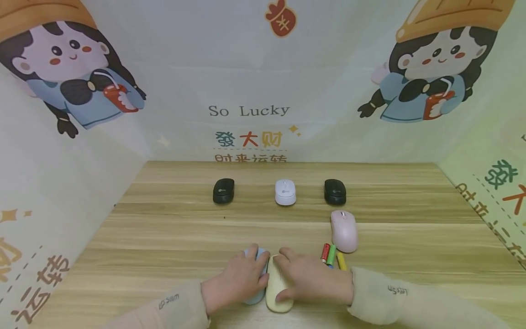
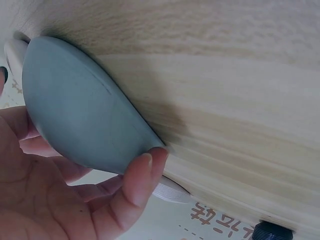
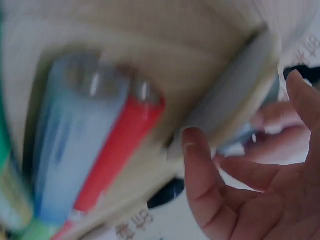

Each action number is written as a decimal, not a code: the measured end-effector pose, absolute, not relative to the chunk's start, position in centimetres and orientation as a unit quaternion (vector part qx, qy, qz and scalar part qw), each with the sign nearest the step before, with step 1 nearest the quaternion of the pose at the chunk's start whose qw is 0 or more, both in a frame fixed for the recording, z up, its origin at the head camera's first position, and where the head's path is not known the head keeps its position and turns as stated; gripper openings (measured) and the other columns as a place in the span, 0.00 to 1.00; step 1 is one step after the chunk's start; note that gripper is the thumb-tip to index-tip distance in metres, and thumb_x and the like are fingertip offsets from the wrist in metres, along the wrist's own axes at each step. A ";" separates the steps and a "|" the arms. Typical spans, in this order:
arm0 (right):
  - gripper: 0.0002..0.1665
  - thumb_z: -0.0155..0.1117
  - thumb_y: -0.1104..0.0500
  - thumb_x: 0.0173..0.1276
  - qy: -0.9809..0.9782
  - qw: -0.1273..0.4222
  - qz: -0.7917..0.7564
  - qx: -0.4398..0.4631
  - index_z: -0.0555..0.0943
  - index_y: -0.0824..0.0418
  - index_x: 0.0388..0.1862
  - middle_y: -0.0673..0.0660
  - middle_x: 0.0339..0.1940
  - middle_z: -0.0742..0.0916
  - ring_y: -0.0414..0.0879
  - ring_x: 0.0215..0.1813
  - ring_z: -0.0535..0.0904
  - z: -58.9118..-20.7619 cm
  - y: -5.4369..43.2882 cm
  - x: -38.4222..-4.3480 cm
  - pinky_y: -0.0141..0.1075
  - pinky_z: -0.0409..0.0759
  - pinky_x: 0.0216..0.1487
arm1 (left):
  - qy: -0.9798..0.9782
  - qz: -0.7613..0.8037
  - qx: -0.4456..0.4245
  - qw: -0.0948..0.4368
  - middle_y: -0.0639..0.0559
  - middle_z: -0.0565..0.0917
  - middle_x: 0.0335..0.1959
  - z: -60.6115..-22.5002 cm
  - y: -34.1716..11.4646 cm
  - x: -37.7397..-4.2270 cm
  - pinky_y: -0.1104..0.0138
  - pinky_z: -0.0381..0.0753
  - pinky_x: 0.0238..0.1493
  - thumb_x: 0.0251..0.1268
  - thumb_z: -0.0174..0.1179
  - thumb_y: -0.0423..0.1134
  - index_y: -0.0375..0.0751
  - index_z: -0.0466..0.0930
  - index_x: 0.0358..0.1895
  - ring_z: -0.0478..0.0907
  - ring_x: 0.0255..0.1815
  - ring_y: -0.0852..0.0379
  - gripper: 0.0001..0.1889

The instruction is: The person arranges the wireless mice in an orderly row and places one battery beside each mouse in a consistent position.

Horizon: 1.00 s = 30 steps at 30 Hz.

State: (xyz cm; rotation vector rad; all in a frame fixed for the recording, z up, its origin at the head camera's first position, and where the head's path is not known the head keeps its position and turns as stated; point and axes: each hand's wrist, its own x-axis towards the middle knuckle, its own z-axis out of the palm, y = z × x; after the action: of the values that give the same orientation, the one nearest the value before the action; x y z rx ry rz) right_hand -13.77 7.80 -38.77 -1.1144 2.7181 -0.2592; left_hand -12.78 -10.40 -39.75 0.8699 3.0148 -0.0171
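Note:
My left hand [image 1: 238, 278] grips a light-blue computer mouse [image 2: 75, 110], its thumb at one end and other fingers along the side. Beside it lies a pale-yellow computer mouse [image 1: 276, 292], lengthwise and close to the blue one. Over the yellow mouse, my right hand [image 1: 310, 278] has its thumb on the near part and its fingers around the far part. The right wrist view is blurred, with the yellow mouse [image 3: 235, 95] seen edge-on and a thumb at its end; fingertip contact on the far side is partly hidden.
Several batteries, among them a red one [image 1: 325, 252], a green one [image 1: 331, 254] and a yellow one [image 1: 341, 261], lie by my right wrist. A pink mouse [image 1: 344, 231] is behind them. Farther back stand a white mouse [image 1: 285, 192] and black mice [image 1: 223, 191] on the wooden table [image 1: 164, 228].

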 end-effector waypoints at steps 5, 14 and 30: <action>0.55 0.61 0.28 0.47 0.918 0.098 -0.043 -0.381 0.66 0.66 0.62 0.62 0.56 0.73 0.49 0.42 0.78 -39.9 7.0 -13.2 0.36 0.78 0.38 | 0.960 -0.002 0.281 0.007 0.39 0.73 0.46 -39.8 -10.5 -12.9 0.63 0.73 0.22 0.61 0.52 0.49 0.37 0.69 0.54 0.72 0.26 0.50 0.22; 0.66 0.60 0.22 0.41 0.932 0.129 -0.021 -0.338 0.58 0.66 0.68 0.70 0.66 0.65 0.63 0.58 0.71 -40.3 6.0 -12.5 0.48 0.77 0.46 | 0.957 0.008 0.291 0.005 0.37 0.73 0.47 -39.7 -10.4 -13.1 0.61 0.76 0.26 0.60 0.54 0.47 0.35 0.71 0.53 0.74 0.28 0.47 0.23; 0.61 0.68 0.29 0.37 0.938 0.122 -0.038 -0.323 0.62 0.64 0.64 0.64 0.56 0.70 0.53 0.38 0.78 -40.2 5.9 -13.3 0.38 0.78 0.34 | 0.958 0.016 0.285 0.005 0.37 0.73 0.45 -39.4 -10.4 -13.2 0.61 0.74 0.23 0.59 0.54 0.47 0.35 0.71 0.53 0.73 0.27 0.47 0.23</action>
State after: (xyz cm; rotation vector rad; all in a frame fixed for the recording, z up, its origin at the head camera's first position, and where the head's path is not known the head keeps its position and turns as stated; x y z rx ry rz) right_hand -13.26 5.94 -40.19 -0.9439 2.7361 -0.1105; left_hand -13.15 -10.41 -39.42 0.8931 3.0005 0.0505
